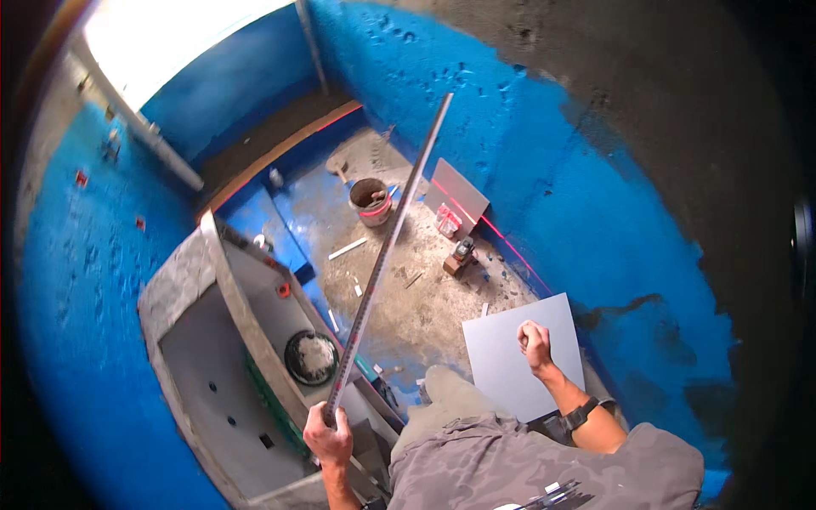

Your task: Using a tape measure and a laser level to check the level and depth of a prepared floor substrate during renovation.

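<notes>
A long, straight silver metal strip (389, 246), with measuring marks along it, slants up and away across the middle of the room. My left hand (328, 435) is closed round its near end, low and left of centre. Over at the right, my right hand (535, 344) is curled into a fist above a large light-grey square tile (493, 361). What that fist holds, if anything, is hidden by the fingers. A dark watch (580, 415) is on my right wrist.
Ahead on the floor are a bucket (359, 212) and a small device (463, 248) on a block. A grey tile (455, 189) leans on the blue wall, crossed by a red laser line. A concrete-walled basin (223, 263) stands left, near a black bowl (293, 370) of whitish material.
</notes>
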`<action>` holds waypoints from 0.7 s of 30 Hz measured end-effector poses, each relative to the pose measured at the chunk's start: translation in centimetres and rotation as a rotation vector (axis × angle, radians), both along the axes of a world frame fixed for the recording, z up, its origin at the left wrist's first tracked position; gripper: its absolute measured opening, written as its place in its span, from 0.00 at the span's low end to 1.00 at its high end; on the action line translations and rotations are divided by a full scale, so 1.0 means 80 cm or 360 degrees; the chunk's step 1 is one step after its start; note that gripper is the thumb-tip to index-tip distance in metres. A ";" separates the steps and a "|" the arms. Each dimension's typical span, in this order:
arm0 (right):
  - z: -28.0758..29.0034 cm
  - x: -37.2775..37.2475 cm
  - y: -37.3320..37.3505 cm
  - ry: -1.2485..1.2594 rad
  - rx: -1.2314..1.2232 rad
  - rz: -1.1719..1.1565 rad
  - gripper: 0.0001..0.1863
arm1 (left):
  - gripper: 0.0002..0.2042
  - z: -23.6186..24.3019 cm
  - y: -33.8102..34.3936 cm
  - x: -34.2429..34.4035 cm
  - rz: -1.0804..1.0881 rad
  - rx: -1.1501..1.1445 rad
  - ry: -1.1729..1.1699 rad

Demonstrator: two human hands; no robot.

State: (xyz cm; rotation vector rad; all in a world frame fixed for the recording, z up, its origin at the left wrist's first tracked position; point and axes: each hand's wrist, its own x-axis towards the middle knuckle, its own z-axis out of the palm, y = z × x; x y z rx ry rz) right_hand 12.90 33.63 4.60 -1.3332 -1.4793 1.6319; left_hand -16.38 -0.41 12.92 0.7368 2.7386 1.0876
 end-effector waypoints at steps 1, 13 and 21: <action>-0.003 -0.007 0.008 -0.0038 0.0042 0.0012 0.18 | 0.10 -0.002 0.010 -0.010 0.0010 0.0000 -0.0032; -0.075 -0.228 0.226 -0.0184 0.0616 0.0199 0.12 | 0.10 0.021 0.154 -0.177 -0.0148 -0.0267 0.0180; 0.059 -0.411 0.373 -0.0654 0.1633 0.0429 0.31 | 0.12 0.070 0.222 -0.354 -0.0496 -0.0598 0.0817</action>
